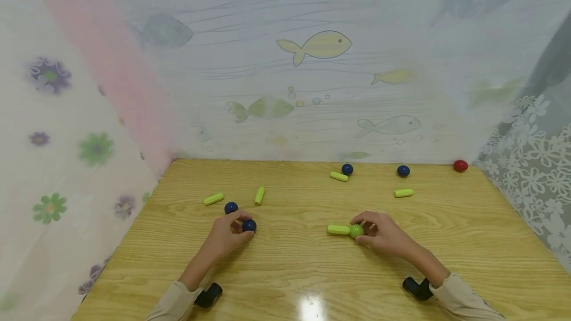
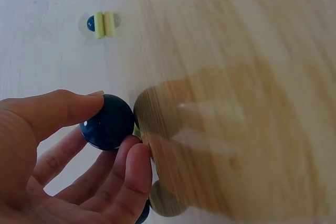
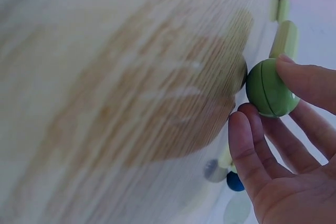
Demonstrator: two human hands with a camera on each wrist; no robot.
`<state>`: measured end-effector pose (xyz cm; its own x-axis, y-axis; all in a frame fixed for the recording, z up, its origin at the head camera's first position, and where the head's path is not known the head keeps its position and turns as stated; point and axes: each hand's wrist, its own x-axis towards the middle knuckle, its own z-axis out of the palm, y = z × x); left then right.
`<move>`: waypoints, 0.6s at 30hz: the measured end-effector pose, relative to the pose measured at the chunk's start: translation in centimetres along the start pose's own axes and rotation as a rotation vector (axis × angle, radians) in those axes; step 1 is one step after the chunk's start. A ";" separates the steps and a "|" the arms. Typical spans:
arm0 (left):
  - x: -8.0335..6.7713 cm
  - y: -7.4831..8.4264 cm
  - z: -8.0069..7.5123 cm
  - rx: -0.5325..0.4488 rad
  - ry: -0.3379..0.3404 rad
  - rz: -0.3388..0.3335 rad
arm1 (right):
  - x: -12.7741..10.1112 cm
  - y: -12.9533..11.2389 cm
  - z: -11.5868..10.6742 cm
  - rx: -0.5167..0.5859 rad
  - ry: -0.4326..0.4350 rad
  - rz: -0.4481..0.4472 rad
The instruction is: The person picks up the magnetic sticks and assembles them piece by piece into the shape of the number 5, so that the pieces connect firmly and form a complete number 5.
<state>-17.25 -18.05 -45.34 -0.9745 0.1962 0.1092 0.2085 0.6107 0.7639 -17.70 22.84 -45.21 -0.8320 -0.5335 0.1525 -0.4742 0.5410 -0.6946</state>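
A glossy green ball (image 1: 357, 232) sits at the tabletop's surface, right of centre, pinched between the thumb and fingers of the right hand (image 1: 384, 233). A yellow-green faceted stick (image 1: 338, 230) points leftward from it, one end touching the ball; whether the two are joined cannot be told. Well apart, to the left, the left hand (image 1: 223, 238) grips a glossy dark blue ball (image 1: 249, 226) between thumb and fingers. Just beyond those fingers rests a second dark blue ball (image 1: 230, 207), partly hidden by the hand. Farther back on the left, two loose yellow-green sticks (image 1: 259, 195) lie near each other, at different angles. Toward the rear edge, a third dark blue ball (image 1: 347, 168) stands just beside a short yellow-green stick (image 1: 339, 177). To their right is a fourth dark blue ball (image 1: 403, 171), with a lone yellow-green stick (image 1: 403, 192) nearer the person, and a shiny red ball (image 1: 461, 165) sits by the far right corner. All rest on the wood-grain tabletop (image 1: 290, 271), and behind it hangs a pale cloth printed with fish (image 1: 250, 63).
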 end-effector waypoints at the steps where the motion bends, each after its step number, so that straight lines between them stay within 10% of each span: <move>1: 0.0 0.0 0.1 -0.007 -0.003 0.007 | 0.0 0.0 0.0 0.001 0.000 0.000; 18: 0.5 2.1 3.2 -0.078 -0.096 0.092 | 0.1 -0.1 0.1 0.004 -0.004 0.021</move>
<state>-17.07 -14.21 -45.68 -0.9385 0.3228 0.1223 0.2854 0.5262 0.8011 -17.67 22.65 -45.20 -0.8406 -0.5246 0.1349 -0.4554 0.5497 -0.7003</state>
